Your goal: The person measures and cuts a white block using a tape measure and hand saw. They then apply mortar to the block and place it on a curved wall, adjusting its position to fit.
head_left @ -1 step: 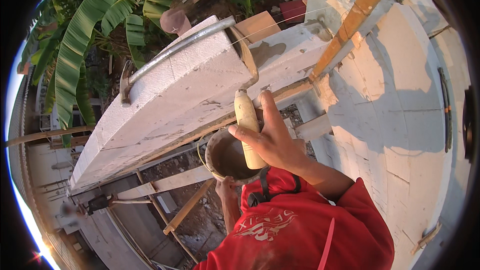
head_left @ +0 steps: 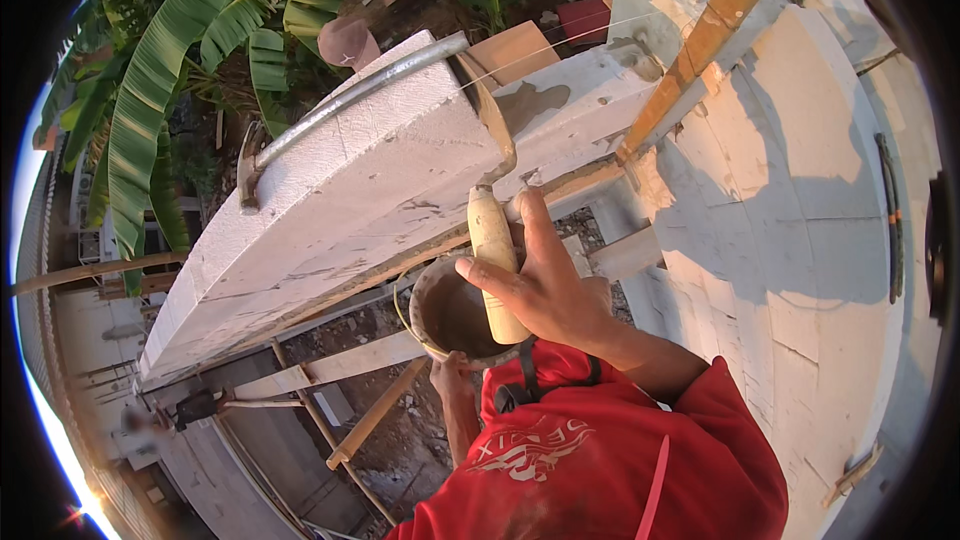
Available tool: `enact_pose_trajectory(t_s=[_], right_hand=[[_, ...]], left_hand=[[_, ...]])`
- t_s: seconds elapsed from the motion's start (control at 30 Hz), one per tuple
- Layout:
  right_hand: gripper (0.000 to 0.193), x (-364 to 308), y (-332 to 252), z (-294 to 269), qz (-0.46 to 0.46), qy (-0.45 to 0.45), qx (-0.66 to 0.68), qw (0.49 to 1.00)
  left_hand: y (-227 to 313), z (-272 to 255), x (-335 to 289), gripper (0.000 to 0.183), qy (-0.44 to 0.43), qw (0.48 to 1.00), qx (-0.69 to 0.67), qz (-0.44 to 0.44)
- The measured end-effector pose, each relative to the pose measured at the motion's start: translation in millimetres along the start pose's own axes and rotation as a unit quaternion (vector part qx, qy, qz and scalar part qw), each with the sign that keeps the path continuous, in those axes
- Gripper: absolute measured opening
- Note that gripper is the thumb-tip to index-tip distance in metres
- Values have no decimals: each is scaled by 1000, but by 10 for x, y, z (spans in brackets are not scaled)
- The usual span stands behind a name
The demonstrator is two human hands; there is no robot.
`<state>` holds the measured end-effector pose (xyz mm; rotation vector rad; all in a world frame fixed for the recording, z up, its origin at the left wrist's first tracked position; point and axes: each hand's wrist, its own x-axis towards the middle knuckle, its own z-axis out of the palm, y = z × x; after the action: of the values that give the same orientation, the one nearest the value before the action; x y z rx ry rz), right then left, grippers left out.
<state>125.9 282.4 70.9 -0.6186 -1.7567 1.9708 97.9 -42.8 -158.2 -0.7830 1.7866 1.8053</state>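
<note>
My right hand (head_left: 562, 290) is wrapped round the pale wooden handle of a trowel (head_left: 492, 240). The trowel's mortar-smeared blade stands edge-on against the end of a large white block (head_left: 340, 165). Below it, my left hand (head_left: 455, 372) grips the near rim of a round bucket (head_left: 428, 308) with grey-brown mortar inside; part of that hand is hidden by the bucket and my red shirt. On the lower white course (head_left: 610, 90) just past the blade lies a wet grey mortar patch (head_left: 535, 100). A metal-handled hammer (head_left: 355, 100) rests along the top of the block.
A taut string line (head_left: 560, 48) runs over the wall. An upright timber (head_left: 705, 45) rises at the right, before a broad white block wall (head_left: 800, 220). A pinkish cap (head_left: 347, 43) shows behind the block. Banana leaves (head_left: 165, 100) hang at upper left; wooden scaffold poles (head_left: 375, 415) cross below.
My right hand and the trowel handle have dipped very slightly toward me. The bucket, my left hand and the block look unmoved.
</note>
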Motion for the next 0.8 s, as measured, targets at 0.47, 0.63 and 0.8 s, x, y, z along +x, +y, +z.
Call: enact_pose_trajectory(t_s=[0.47, 0.63, 0.8], right_hand=[[38, -146, 367, -665, 189, 24, 387, 902], [35, 155, 665, -744, 222, 41, 362, 905], [35, 186, 597, -666, 245, 52, 352, 902]], left_hand=[[58, 273, 262, 25, -14, 1000, -2, 5], [18, 244, 326, 22, 1, 1000, -13, 9], [8, 214, 274, 22, 2, 1000, -6, 0]])
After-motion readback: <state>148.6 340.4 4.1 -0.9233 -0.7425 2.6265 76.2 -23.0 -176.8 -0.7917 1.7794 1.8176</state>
